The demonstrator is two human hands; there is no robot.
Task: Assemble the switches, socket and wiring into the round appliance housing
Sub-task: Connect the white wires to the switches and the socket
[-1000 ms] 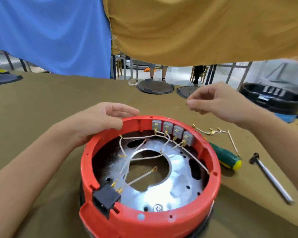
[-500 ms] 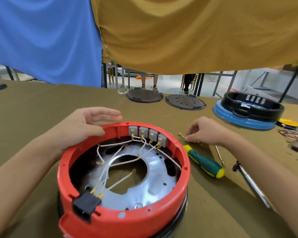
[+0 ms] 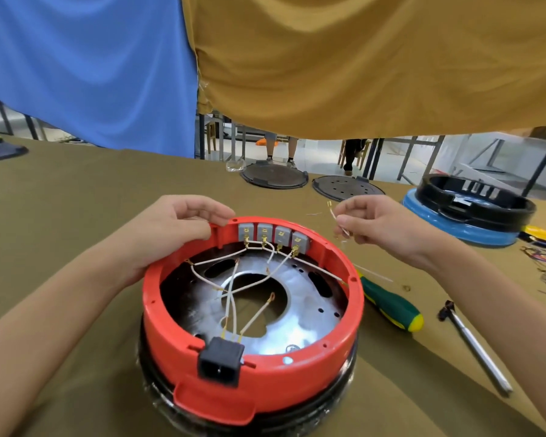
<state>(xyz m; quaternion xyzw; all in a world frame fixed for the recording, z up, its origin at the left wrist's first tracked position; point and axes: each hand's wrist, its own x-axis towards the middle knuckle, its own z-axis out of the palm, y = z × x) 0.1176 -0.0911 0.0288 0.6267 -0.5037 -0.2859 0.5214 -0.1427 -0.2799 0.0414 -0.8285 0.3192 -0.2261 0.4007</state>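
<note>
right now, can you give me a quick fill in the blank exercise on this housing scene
1. The red housing has ____ grey switches in a row on its far wall.
2. The black socket sits on the housing's ____ wall.
3. The right hand pinches a loose ____.
4. The left hand grips the housing's ____.

Missing words: four; near; wire; rim

Your red round housing (image 3: 252, 367) sits upright on the table, open side up. Four grey switches (image 3: 273, 234) line its far wall, white wires (image 3: 234, 298) cross the metal plate, and the black socket (image 3: 220, 362) fills the near notch.
</note>
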